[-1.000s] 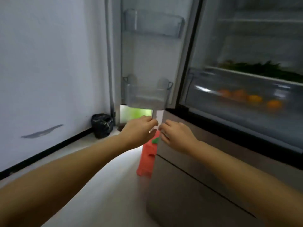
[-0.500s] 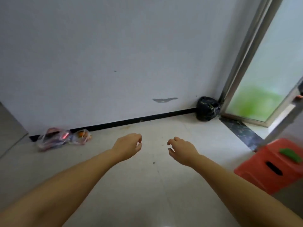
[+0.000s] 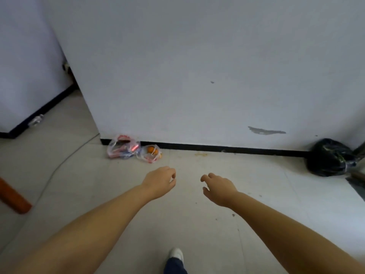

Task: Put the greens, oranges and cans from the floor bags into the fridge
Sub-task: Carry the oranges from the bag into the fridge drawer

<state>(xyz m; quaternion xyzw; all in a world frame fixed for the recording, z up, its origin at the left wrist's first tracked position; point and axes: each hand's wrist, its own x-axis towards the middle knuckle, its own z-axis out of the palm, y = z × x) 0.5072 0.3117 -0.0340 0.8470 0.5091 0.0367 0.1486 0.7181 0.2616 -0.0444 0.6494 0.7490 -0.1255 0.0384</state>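
Observation:
Two clear plastic bags lie on the floor against the wall's black skirting. The left bag (image 3: 122,147) holds red cans. The right bag (image 3: 150,153) holds oranges. My left hand (image 3: 160,180) hovers above the floor a short way in front of the bags, fingers loosely curled, holding nothing. My right hand (image 3: 217,187) hangs beside it, fingers relaxed and spread, also holding nothing. The fridge is out of view.
A full black rubbish bag (image 3: 329,158) sits at the wall on the right. An orange-brown bar (image 3: 13,197) juts in at the left edge. A thin cable (image 3: 59,165) runs over the floor tiles. My shoe (image 3: 176,254) shows at the bottom.
The view has swung left from the open fridge to the wall and floor. The two bags now sit nearer the middle. Both hands let go near the fridge and hang free.

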